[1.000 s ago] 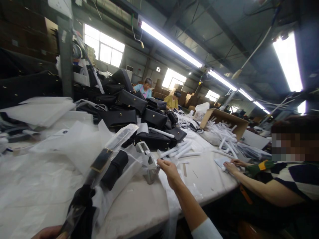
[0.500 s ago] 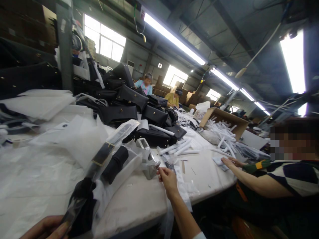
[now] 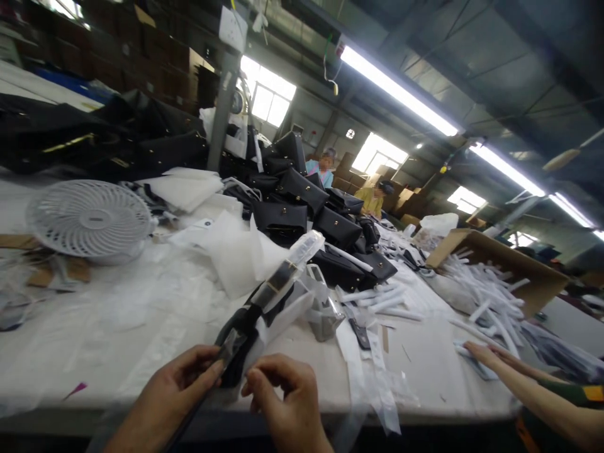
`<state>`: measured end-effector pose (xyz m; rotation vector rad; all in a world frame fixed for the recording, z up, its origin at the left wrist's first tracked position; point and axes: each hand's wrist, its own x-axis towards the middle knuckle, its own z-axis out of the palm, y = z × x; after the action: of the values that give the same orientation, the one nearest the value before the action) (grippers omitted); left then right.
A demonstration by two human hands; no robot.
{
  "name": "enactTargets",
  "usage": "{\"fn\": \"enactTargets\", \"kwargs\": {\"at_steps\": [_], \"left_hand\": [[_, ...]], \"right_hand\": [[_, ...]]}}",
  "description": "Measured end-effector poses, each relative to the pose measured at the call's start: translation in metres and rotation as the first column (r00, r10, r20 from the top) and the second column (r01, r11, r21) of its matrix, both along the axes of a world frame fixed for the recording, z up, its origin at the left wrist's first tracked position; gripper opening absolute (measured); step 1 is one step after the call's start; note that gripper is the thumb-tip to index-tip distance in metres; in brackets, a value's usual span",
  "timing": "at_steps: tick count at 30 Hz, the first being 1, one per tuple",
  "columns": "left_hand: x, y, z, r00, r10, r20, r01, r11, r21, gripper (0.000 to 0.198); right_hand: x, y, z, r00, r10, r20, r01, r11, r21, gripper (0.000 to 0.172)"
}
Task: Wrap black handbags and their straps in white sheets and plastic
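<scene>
My left hand (image 3: 182, 380) is closed on the near end of a black strap (image 3: 240, 333), which slants up and away over the table. Clear plastic film covers its far part, where a gold-coloured buckle (image 3: 290, 264) shows. Just to the right, my right hand (image 3: 287, 393) has its fingers curled in a pinch close to the strap; what they hold, if anything, is too small to make out. Beyond the hands stands a grey, shiny holder (image 3: 324, 318) that looks like a tape dispenser. White translucent sheets (image 3: 236, 248) lie behind the strap.
Black handbags (image 3: 302, 189) are piled at the back. A white round fan (image 3: 92, 217) is on the left. White tubes (image 3: 384, 297) lie mid-table, with more spilling from a cardboard box (image 3: 542, 286). At right, a co-worker's hands (image 3: 486, 355) touch a small flat packet.
My right hand has come back from beside the grey holder to the strap in my left hand. The view has swung left, bringing the fan into sight.
</scene>
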<state>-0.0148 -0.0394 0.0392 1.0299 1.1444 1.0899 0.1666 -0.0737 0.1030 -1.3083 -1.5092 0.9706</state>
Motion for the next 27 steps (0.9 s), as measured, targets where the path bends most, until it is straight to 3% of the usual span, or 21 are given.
{"fn": "enactTargets", "kwargs": {"at_steps": [3, 5, 9, 12, 18, 22, 27], "left_hand": [[-0.001, 0.002, -0.009, 0.993, -0.070, 0.096, 0.069, 0.998, 0.015, 0.046], [0.000, 0.003, -0.011, 0.993, -0.049, 0.106, 0.046, 0.999, 0.023, 0.044], [0.000, 0.003, -0.006, 0.993, -0.064, 0.102, 0.060, 0.997, 0.045, 0.040], [-0.001, 0.004, -0.004, 0.985, -0.108, 0.136, 0.104, 0.994, 0.029, 0.040], [-0.005, 0.005, -0.004, 0.959, -0.155, 0.238, 0.165, 0.986, -0.023, 0.041], [-0.007, 0.003, 0.001, 0.931, -0.170, 0.323, 0.205, 0.976, -0.078, 0.039], [-0.010, 0.004, 0.002, 0.846, -0.270, 0.460, 0.359, 0.926, -0.118, 0.038]], "right_hand": [[-0.029, 0.011, -0.003, 0.996, -0.046, 0.077, 0.043, 0.999, 0.032, 0.025], [-0.039, 0.017, -0.005, 0.980, -0.114, 0.163, 0.105, 0.993, 0.063, 0.026], [-0.048, 0.024, -0.002, 0.918, -0.198, 0.343, 0.177, 0.980, 0.092, 0.029], [-0.048, 0.025, 0.002, 0.892, -0.197, 0.407, 0.199, 0.979, 0.039, 0.030], [-0.041, 0.019, -0.003, 0.980, -0.098, 0.174, 0.132, 0.972, -0.197, 0.030], [-0.037, 0.013, -0.004, 0.992, -0.056, 0.113, 0.075, 0.982, -0.174, 0.025], [-0.045, 0.008, -0.011, 0.985, -0.093, 0.146, 0.107, 0.990, -0.087, 0.020]]}}
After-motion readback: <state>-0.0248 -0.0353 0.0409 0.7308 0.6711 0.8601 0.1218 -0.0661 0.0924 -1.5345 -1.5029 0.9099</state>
